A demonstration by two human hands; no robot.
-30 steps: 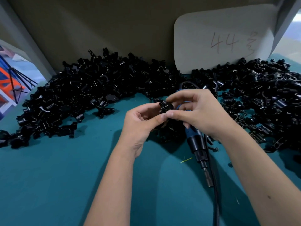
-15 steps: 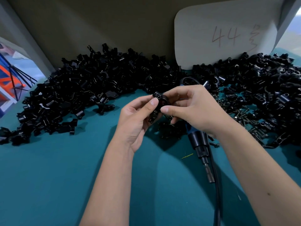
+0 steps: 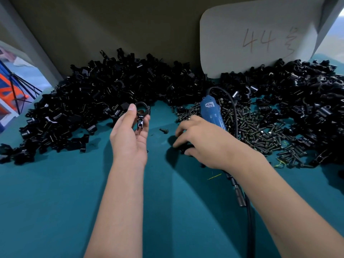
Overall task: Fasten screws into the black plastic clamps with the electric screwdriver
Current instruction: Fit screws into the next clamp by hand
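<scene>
Currently left hand (image 3: 130, 135) thumb and fingers pinch one clamp (image 3: 141, 114), ring end up, lifted off the table (image 3: 55, 202), just in front of the left clamp pile (image 3: 89, 101). Right hand (image 3: 202, 142) is palm down on the table, fingers curled loosely over some small black parts (image 3: 183, 148); can't tell if it actually grips any. Blue screwdriver (image 3: 212, 114) lies under and beside that hand, body pointing to the back edge, bit end (image 3: 239, 196) sticking out past the wrist toward the near edge, cord (image 3: 250, 220) running off the bottom. One loose screw (image 3: 164, 130) sits on the table between the hands. Screw heap (image 3: 260, 131) is right of the screwdriver, second clamp pile (image 3: 307, 101) toward the right edge. White card (image 3: 251, 34) marked 44 leans on the back wall
</scene>
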